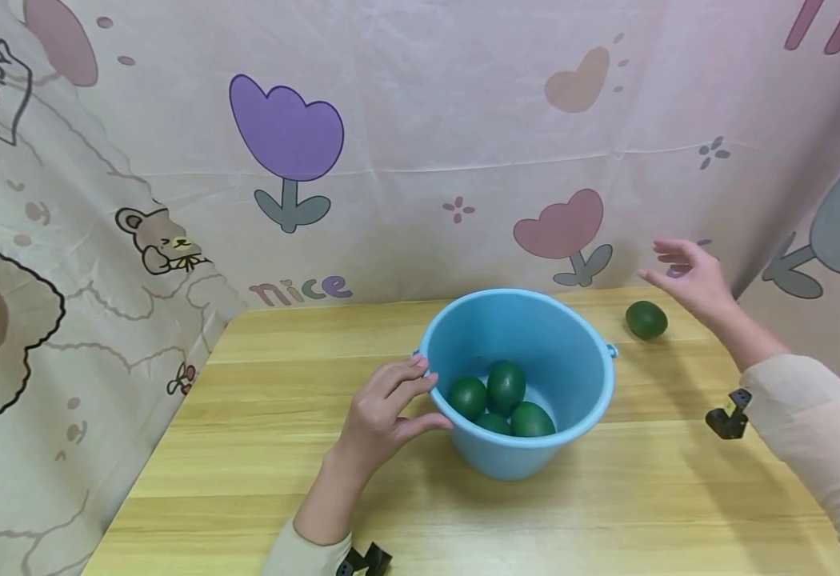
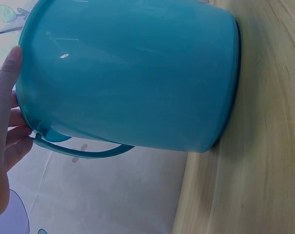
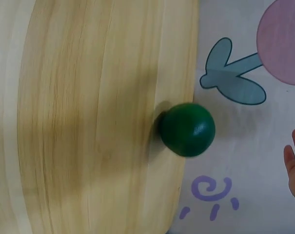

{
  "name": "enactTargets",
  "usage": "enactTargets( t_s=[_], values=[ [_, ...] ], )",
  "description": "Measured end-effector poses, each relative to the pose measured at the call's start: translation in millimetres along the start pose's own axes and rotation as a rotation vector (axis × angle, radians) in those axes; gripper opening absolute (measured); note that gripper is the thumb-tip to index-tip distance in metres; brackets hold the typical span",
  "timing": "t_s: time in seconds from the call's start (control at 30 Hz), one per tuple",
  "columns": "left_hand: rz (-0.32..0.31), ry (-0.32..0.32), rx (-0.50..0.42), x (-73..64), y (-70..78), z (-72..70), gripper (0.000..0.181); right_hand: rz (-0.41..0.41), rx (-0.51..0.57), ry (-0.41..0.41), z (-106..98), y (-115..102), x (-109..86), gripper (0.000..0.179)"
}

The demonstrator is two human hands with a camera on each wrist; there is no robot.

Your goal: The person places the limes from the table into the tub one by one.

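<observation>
A light blue bucket stands upright on the wooden table, with several dark green avocados at its bottom. My left hand holds the bucket's left rim, thumb toward the near side and fingers farther back. In the left wrist view, the fingers lie by the handle's joint and the handle hangs down along the side. One more avocado lies on the table right of the bucket, near the back edge. Over and just right of it, my right hand is raised with fingers apart, holding nothing.
A printed cloth hangs right behind the table's back edge and along the left side. Bare wooden tabletop extends left of the bucket. Small black devices are worn at both wrists.
</observation>
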State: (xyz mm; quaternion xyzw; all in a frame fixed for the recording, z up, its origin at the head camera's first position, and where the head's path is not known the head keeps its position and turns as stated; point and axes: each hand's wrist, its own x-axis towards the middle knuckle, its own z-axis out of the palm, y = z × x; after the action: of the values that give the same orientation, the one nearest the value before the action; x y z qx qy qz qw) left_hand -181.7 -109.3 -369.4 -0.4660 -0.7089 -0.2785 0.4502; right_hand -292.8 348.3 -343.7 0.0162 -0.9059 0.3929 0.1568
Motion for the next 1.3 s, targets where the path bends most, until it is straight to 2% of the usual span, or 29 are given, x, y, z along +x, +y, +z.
enactTargets(
  t_s=[0.27,0.53,0.77,0.93,1.3],
  values=[
    [-0.004,0.004,-0.003,-1.2,-0.4,0.6,0.052,0.071,0.037,0.086,11.9,1.1,0.8,0.071],
    [-0.003,0.0,-0.009,-1.1,-0.9,-0.1,0.051,0.122,0.097,0.105,22.0,3.5,2.7,0.076],
    [0.011,0.009,-0.007,0.2,-1.7,1.9,0.051,0.188,0.096,0.136,26.8,12.0,3.9,0.081],
    [0.004,-0.002,-0.005,0.5,-2.4,1.8,0.051,0.217,0.084,0.137,29.2,16.6,2.9,0.084],
    [0.005,-0.004,0.002,-0.2,-1.2,1.7,0.052,0.208,0.053,0.097,35.6,28.5,-2.6,0.086]
  ],
)
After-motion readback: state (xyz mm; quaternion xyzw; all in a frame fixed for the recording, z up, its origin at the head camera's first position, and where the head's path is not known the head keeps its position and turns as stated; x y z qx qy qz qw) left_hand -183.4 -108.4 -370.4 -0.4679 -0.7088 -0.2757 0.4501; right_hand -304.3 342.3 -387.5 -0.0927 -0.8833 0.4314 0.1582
